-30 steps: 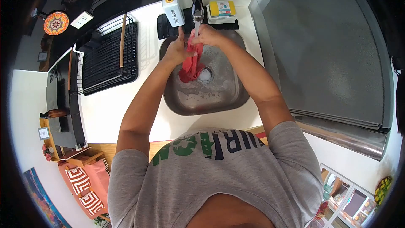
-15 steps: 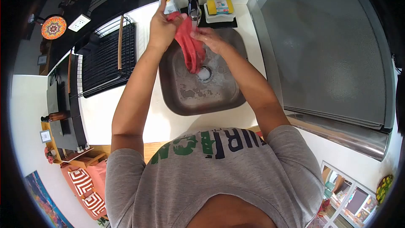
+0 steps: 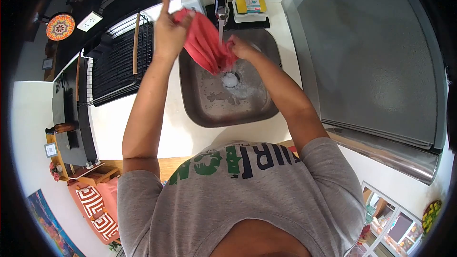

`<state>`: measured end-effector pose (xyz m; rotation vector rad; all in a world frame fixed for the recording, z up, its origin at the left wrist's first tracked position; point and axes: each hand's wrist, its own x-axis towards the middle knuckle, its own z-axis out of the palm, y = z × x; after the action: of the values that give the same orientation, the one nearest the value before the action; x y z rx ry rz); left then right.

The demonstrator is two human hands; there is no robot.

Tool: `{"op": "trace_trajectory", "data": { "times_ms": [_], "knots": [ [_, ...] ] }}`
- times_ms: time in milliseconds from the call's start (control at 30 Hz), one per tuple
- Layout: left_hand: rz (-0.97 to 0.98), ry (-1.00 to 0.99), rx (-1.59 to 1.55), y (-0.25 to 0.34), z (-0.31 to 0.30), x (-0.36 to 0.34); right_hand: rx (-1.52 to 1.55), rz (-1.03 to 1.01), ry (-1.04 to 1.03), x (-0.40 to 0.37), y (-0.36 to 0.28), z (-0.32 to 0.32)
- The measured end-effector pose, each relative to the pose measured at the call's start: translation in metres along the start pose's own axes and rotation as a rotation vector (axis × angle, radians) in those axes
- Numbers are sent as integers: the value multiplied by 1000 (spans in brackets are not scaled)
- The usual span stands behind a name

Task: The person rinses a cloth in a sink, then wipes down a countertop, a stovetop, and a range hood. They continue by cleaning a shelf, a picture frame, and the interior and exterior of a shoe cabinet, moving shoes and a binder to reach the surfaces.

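over the sink [image 3: 228, 114], a red cloth [image 3: 202, 40] is spread between both hands under the running faucet [image 3: 221, 12]. left hand [image 3: 170, 33]: fingers closed on the cloth's far left end, index finger extended. right hand [image 3: 241, 47]: fingers gripping its right end. soap bottle [image 3: 192, 3]: just beyond the cloth.

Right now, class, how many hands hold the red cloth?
2. The left hand holds the upper end of the red cloth near the white pump bottle; the right hand grips its other side, right of the running water.
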<state>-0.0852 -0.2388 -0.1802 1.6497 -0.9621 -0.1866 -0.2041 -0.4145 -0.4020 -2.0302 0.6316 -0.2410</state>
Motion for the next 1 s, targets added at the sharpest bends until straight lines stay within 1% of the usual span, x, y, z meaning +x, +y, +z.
{"op": "trace_trajectory", "data": {
  "times_ms": [67,100,133,167,233,267,300,333,367,400,467,500,533,600,633,667,700,733,767,833,867,933,1000],
  "knots": [
    [-73,-106,41,-36,15,-22,-161,-233,3,-2,-34,-13],
    [-138,-197,135,-55,21,-32,-160,-230,6,-1,-47,-18],
    [-203,-288,229,-76,27,-42,-196,-241,-56,0,-59,-22],
    [-203,-291,228,-98,33,-50,-232,-253,-119,2,-69,-24],
    [-246,-538,723,-133,43,-58,-257,-247,-114,6,-86,-24],
    [-249,-539,721,-129,46,-56,-282,-245,-111,5,-95,-26],
    [-202,-498,540,-124,50,-52,-283,-244,-113,6,-103,-31],
    [-155,-456,359,-116,53,-46,-217,-228,-196,4,-115,-38],
    [-195,-503,297,-108,56,-34,-152,-211,-278,4,-123,-43],
    [-195,-504,296,-109,61,-28,-152,-210,-278,3,-131,-47],
    [-172,-358,-174,-96,70,-19,-4,-48,-339,4,-141,-53],
    [-272,-410,-366,-90,68,-17,12,-15,-243,2,-144,-58],
    [-271,-411,-367,-86,69,-12,12,-14,-241,1,-146,-63],
    [-162,-434,-327,-80,71,-7,-55,-267,-66,-4,-150,-71],
    [-163,-436,-328,-72,70,-7,172,-158,-142,1,-136,-64],
    [-206,-405,-437,-64,68,-8,172,-157,-141,-5,-136,-60],
    [-247,-370,-545,-56,65,-7,399,-175,-96,-13,-135,-54],
    [-247,-370,-544,-53,63,-5,627,-190,-48,-18,-133,-49],
    [-226,-347,-536,-51,61,-5,629,-186,-48,-17,-116,-41],
    [-200,-282,-529,-43,55,-3,772,-19,-126,-10,-76,-24],
    [-202,-278,-527,-33,50,-2,774,-19,-132,-19,-78,-25],
    [-151,-180,-531,-14,40,-1,579,147,-221,-42,-81,-27],
    [-190,-160,-490,-2,27,-2,583,155,-209,-42,-47,-8]
  ]
}}
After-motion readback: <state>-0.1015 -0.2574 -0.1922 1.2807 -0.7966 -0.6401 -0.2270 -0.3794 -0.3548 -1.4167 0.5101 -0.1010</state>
